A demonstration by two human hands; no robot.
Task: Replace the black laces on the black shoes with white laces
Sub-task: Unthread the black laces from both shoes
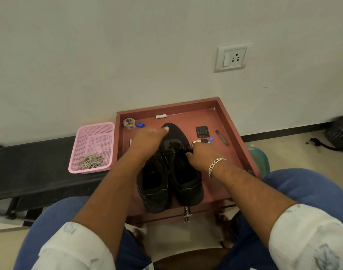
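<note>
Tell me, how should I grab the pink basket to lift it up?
Take the pink basket by its rim, one hand on each long side, coming from above. The rim is a thick lip around the open top, easy to hook fingers under, while the mesh walls slope inward and look slippery. It stands upright on the black bench with the white laces lying loose inside, so lift it level.

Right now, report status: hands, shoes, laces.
Left hand on left shoe's toe, right hand pinching black lace. Black shoes still black-laced in red tray. White laces wait in pink basket.
</note>
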